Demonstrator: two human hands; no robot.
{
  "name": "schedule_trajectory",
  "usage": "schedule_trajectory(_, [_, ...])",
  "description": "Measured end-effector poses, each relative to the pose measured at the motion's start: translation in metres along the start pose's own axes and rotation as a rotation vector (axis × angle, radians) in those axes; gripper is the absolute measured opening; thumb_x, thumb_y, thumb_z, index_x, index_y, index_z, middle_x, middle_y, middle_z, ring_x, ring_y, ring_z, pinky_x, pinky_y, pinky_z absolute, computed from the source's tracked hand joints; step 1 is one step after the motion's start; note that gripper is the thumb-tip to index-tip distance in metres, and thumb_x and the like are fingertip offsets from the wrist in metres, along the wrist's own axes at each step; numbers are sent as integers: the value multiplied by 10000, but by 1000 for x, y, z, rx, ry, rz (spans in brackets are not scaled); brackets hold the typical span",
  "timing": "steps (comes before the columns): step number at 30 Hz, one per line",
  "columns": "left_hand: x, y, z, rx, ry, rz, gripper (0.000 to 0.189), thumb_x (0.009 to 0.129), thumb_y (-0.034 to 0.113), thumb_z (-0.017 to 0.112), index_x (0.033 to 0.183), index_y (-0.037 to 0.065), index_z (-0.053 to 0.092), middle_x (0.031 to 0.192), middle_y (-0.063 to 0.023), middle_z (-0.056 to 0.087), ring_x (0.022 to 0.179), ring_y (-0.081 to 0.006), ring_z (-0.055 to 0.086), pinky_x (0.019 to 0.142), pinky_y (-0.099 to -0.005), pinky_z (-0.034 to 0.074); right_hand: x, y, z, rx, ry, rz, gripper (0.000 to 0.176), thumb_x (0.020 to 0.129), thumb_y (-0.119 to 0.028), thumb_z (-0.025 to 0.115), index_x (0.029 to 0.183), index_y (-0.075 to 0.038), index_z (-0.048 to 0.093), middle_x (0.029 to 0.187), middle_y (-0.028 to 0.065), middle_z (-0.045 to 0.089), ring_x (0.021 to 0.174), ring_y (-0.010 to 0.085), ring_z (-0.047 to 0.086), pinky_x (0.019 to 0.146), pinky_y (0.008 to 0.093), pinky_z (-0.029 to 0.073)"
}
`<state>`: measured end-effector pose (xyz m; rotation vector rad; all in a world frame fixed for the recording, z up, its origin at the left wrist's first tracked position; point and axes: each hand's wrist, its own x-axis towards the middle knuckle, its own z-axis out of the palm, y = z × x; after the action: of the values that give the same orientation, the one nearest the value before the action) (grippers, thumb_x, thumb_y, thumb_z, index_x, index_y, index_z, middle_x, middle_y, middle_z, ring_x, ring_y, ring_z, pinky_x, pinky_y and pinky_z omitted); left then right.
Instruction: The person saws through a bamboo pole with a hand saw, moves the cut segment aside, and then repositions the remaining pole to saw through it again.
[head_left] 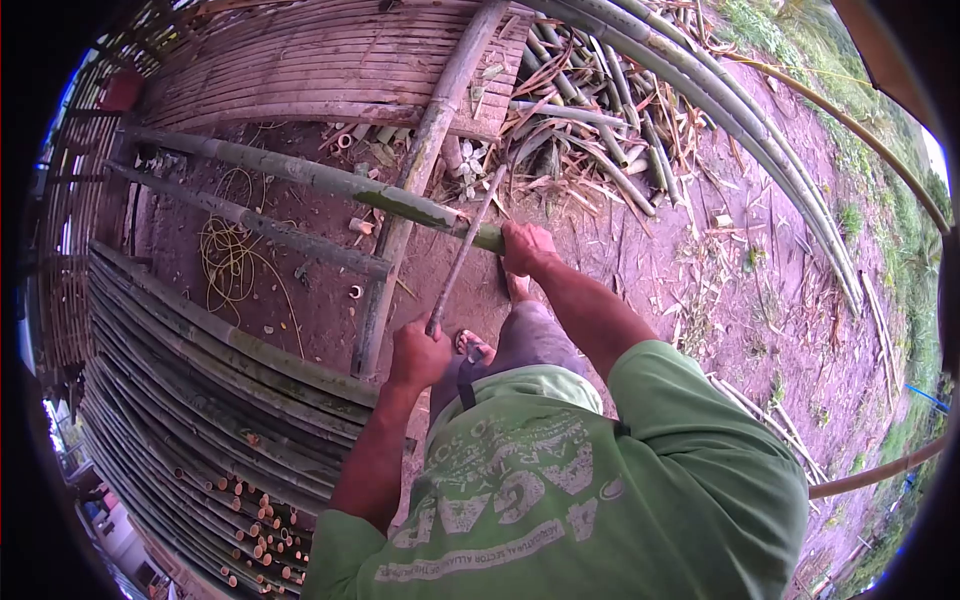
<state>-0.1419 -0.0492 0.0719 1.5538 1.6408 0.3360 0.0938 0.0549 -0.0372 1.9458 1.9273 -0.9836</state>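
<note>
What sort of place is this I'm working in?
Probably an outdoor bamboo workyard. A stack of long bamboo poles lies to your left, a heap of cut and split pieces lies ahead on dirt ground, and your right hand grips the end of another pole.

ok my count: 2 hands (420, 354) (528, 248), 1 long thin tool (466, 254), 1 gripped pole (330, 179), 1 yellow cord tangle (228, 262), 1 green shirt (690, 470), plus way too many stacked poles (215, 375) to tally lol
</note>
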Motion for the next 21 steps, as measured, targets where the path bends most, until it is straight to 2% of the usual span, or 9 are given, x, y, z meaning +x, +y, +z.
schedule_trajectory(1, [-20,2,-13,20,-21,-4,91,764,68,566,737,-8,524,617,-216,567,602,-411,598,574,-478,452,1,1,2,9,4,1,280,742,-118,639,1016,-70,602,954,183,682,924,343,671,793,420,536])
schedule_trajectory(3, [-51,9,-35,76,-29,-60,91,760,71,565,733,-4,522,598,-219,548,583,-406,592,566,-480,446,4,3,6,28,13,6,286,746,-121,639,1025,-71,601,962,186,682,929,347,671,792,424,536])
schedule_trajectory(6, [-61,28,-56,82,-56,-119,93,763,74,555,729,-4,519,589,-221,543,583,-415,593,565,-493,440,2,1,4,35,13,29,285,749,-121,634,1026,-64,600,964,193,682,936,360,669,801,433,536])
schedule_trajectory(9, [-4,38,-32,166,-79,-109,88,769,75,565,746,-9,553,639,-232,582,663,-427,626,621,-513,461,6,2,-11,67,-55,33,297,746,-129,637,1031,-55,598,956,198,682,937,369,668,817,440,535])
schedule_trajectory(11, [63,51,8,133,-129,-87,100,757,86,589,793,-6,603,710,-245,622,743,-426,642,677,-504,482,0,-2,18,82,-45,77,307,748,-133,645,1047,-69,613,978,197,683,949,367,671,821,439,538])
schedule_trajectory(13, [110,35,36,165,-130,-112,143,750,96,604,845,-5,637,773,-256,645,801,-427,644,721,-491,493,-2,1,17,74,-39,82,318,747,-138,652,1058,-82,621,985,196,682,955,364,672,826,438,538])
schedule_trajectory(16, [106,21,28,157,-104,-35,86,759,92,603,779,9,595,711,-229,624,727,-412,640,655,-482,486,-3,-4,18,103,-68,66,326,740,-147,657,1061,-97,626,975,191,680,957,356,670,831,439,534])
schedule_trajectory(19, [81,-41,54,11,-32,29,114,764,92,609,724,25,526,649,-194,585,646,-393,619,580,-466,465,7,4,35,56,11,32,314,731,-156,661,1041,-109,638,973,180,678,962,349,668,824,443,531])
schedule_trajectory(21, [79,-52,63,-16,42,117,146,769,91,606,711,35,484,623,-175,559,608,-383,602,545,-456,447,10,3,28,67,-21,26,310,730,-156,659,1036,-108,639,973,176,680,957,350,669,818,439,534])
